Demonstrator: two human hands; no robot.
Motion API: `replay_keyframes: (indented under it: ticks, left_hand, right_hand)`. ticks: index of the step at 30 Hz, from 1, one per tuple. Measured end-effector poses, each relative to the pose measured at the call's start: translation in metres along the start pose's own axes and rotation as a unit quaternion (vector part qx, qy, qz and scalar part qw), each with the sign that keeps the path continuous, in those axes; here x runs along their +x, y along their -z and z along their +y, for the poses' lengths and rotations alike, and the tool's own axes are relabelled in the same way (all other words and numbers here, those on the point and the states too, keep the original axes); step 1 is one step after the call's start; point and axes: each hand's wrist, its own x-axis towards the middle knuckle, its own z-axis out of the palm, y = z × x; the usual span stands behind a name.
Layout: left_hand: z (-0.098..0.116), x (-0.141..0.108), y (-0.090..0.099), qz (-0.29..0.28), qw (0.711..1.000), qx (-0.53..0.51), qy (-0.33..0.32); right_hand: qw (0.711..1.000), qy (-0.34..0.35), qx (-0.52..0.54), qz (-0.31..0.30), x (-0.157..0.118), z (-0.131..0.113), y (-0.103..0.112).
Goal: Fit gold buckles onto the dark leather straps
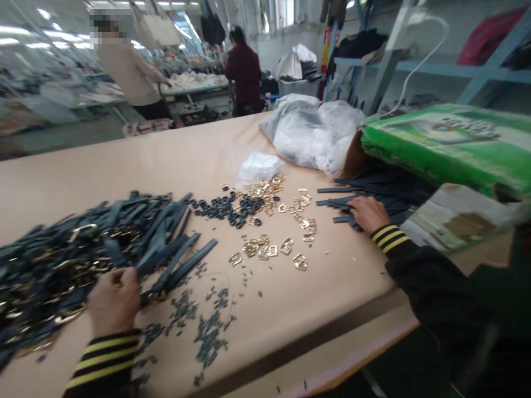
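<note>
My left hand [114, 301] is closed over the near edge of a heap of dark straps [124, 232] with gold-coloured metal fittings. Whatever its curled fingers hold is hidden. At the right, my right hand [370, 214] reaches onto loose dark straps [338, 190] that stick out of a green box. Its fingers are bent together around a strap, partly covering it. Between the hands lie gold buckles [257, 247], black rings [232, 210] and scattered small dark pieces [211, 331].
The green box [448, 132] lies at the right with a torn cardboard flap [464, 218]. Stuffed plastic bags [311, 130] and a small clear bag [259, 167] sit farther back. Two people [244, 72] stand beyond the table [166, 157]. Its front edge runs below my right arm.
</note>
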Motion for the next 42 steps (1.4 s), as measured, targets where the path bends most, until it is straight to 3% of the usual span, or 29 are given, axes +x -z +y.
replay_keyframes:
  ticks: [3, 5, 7, 9, 10, 11, 12, 13, 15, 17, 19, 22, 24, 29, 34, 37, 42]
  left_hand:
    - [-0.014, 0.000, -0.005, -0.016, 0.998, 0.056, 0.014]
    - [-0.017, -0.001, -0.006, -0.046, 0.997, 0.058, -0.005]
    - [-0.013, -0.003, -0.004, -0.060, 0.996, 0.062, -0.019]
    - [-0.001, -0.011, -0.003, -0.027, 0.997, 0.063, -0.040]
    - [0.008, -0.018, -0.003, -0.004, 0.997, 0.049, -0.055]
    - [0.020, -0.029, -0.005, -0.002, 0.998, 0.013, -0.069]
    - [0.034, -0.043, -0.009, -0.023, 0.995, -0.045, -0.081]
    - [0.048, -0.060, -0.013, -0.083, 0.985, -0.125, -0.081]
    - [0.074, -0.099, -0.024, -0.279, 0.911, -0.299, -0.057]
    - [0.092, -0.135, -0.036, -0.383, 0.847, -0.367, -0.025]
    - [0.100, -0.162, -0.047, -0.402, 0.821, -0.405, 0.024]
    - [0.099, -0.181, -0.057, -0.397, 0.767, -0.492, 0.112]
    - [0.098, -0.184, -0.057, -0.403, 0.738, -0.525, 0.133]
    - [0.096, -0.179, -0.053, -0.378, 0.786, -0.472, 0.124]
    - [0.090, -0.173, -0.051, -0.352, 0.752, -0.523, 0.192]
    - [0.088, -0.170, -0.050, -0.340, 0.750, -0.528, 0.208]
    - [0.090, -0.166, -0.049, -0.325, 0.755, -0.525, 0.220]
  right_hand:
    - [1.000, 0.009, 0.020, 0.017, 0.002, 0.006, -0.009]
    - [0.999, 0.012, 0.023, 0.041, 0.003, 0.001, -0.003]
    - [0.995, 0.021, 0.041, 0.089, -0.001, -0.017, 0.010]
    - [0.983, 0.062, 0.109, 0.135, -0.012, -0.049, 0.027]
    - [0.975, 0.100, 0.161, 0.120, -0.021, -0.069, 0.035]
    - [0.964, 0.132, 0.214, 0.080, -0.032, -0.090, 0.041]
    - [0.952, 0.167, 0.257, -0.002, -0.043, -0.111, 0.045]
    - [0.935, 0.191, 0.288, -0.084, -0.055, -0.131, 0.046]
    - [0.874, 0.199, 0.363, -0.256, -0.080, -0.162, 0.039]
    - [0.805, 0.136, 0.435, -0.380, -0.101, -0.177, 0.026]
    - [0.754, 0.078, 0.487, -0.434, -0.117, -0.177, 0.014]
    - [0.718, 0.026, 0.526, -0.454, -0.129, -0.169, 0.002]
    - [0.700, 0.010, 0.543, -0.464, -0.131, -0.166, 0.000]
    - [0.650, 0.011, 0.597, -0.470, -0.132, -0.165, 0.002]
    - [0.609, 0.020, 0.642, -0.465, -0.134, -0.142, 0.007]
    - [0.586, -0.011, 0.654, -0.478, -0.136, -0.128, 0.013]
    - [0.470, -0.070, 0.719, -0.506, -0.140, -0.120, 0.018]
